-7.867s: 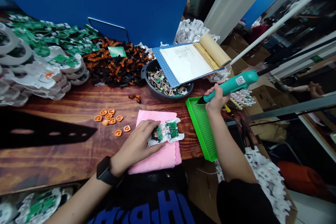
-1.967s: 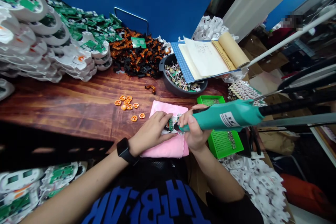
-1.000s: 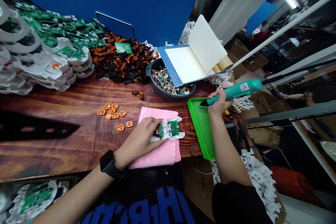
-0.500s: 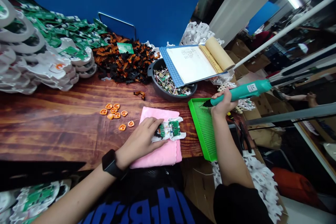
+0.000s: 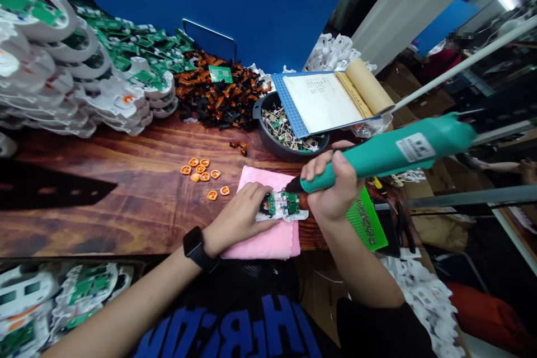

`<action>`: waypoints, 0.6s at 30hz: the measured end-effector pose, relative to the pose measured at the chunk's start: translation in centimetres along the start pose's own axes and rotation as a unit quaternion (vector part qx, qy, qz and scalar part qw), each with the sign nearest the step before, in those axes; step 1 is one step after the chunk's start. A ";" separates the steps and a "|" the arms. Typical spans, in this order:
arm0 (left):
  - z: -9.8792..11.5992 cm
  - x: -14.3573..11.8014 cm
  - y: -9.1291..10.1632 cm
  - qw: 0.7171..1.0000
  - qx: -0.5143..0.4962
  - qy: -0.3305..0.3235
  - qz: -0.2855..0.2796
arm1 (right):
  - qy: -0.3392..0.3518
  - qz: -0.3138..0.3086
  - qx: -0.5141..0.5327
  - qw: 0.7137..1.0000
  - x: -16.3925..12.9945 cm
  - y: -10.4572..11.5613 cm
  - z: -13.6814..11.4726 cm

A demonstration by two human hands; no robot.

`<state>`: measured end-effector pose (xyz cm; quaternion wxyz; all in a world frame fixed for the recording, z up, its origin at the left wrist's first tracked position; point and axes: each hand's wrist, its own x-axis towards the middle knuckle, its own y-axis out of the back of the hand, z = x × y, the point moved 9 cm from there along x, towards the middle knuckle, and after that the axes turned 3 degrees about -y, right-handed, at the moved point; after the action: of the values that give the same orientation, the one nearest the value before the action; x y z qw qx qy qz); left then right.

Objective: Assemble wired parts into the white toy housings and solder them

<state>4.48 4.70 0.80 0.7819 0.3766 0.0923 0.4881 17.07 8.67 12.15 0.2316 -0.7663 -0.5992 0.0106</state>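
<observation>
On a folded pink cloth point(image 5: 264, 243) lies a white plastic housing point(image 5: 298, 216) with green circuit boards in it. My left hand point(image 5: 241, 212), with a dark watch on its wrist, grips the housing's left end between thumb and fingers. Wrapped round a teal electric screwdriver point(image 5: 377, 154) is my right hand point(image 5: 335, 184). The screwdriver's black nose points left and down at the housing's upper edge; whether its tip touches a screw cannot be made out. Behind my right forearm, a green perforated tray point(image 5: 377, 232) holds small screws.
Orange button pieces point(image 5: 200, 169) lie left of the cloth. White housings point(image 5: 96, 95) are stacked at the left, near piles of green boards point(image 5: 138, 39) and black-orange parts point(image 5: 218, 95). A dark basin point(image 5: 272, 142) sits under a clipboard point(image 5: 323, 98). Pliers point(image 5: 405, 229) lie at right.
My right hand has brought the screwdriver left from over the green tray to the housing. The left hand still holds the housing on the cloth. The whole view has shifted slightly.
</observation>
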 end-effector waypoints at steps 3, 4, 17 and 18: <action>-0.1 -0.1 -0.1 1.000 -0.001 0.002 -0.002 | -0.009 -0.018 -0.022 1.000 -0.6 -0.9 1.6; -0.1 -0.1 -0.1 1.000 -0.002 0.002 -0.002 | -0.010 -0.018 -0.030 0.999 -0.6 -0.9 2.0; -0.2 0.1 0.1 0.999 -0.027 0.018 -0.004 | -0.046 -0.069 -0.068 0.994 -1.9 -1.2 5.8; -0.2 0.1 0.1 0.999 -0.027 0.018 -0.004 | -0.047 -0.074 -0.067 0.994 -2.0 -1.2 5.9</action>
<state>4.40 4.85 0.75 0.7921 0.3460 0.0945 0.4939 13.70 9.03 6.80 0.1516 -0.7321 -0.6640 -0.0107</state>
